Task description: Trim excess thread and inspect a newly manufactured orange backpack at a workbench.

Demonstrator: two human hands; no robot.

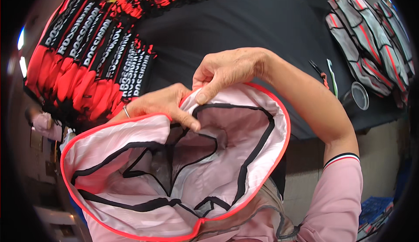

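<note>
A soft pouch or bag piece (244,137) hangs open in front of my body. It has a pale shiny lining, black-bound inner seams and a red zipper-like edge all round its mouth. My left hand (159,104), with a ring-like band at the wrist, grips its far rim, the thumb inside against the lining and the other fingers hidden behind the cloth. Just right of it, my right hand (231,69) pinches the same rim between thumb and curled fingers. Both hands are close together at the far middle of the opening.
Red and black sewn pieces (83,76) with white lettering lie stacked at left on a dark-covered table (244,19). Grey pieces with red stripes (366,36) are piled far right. Nearby lie a white-green brush-like tool (332,78), a thin black-red tool (319,72) and a round cup (360,95).
</note>
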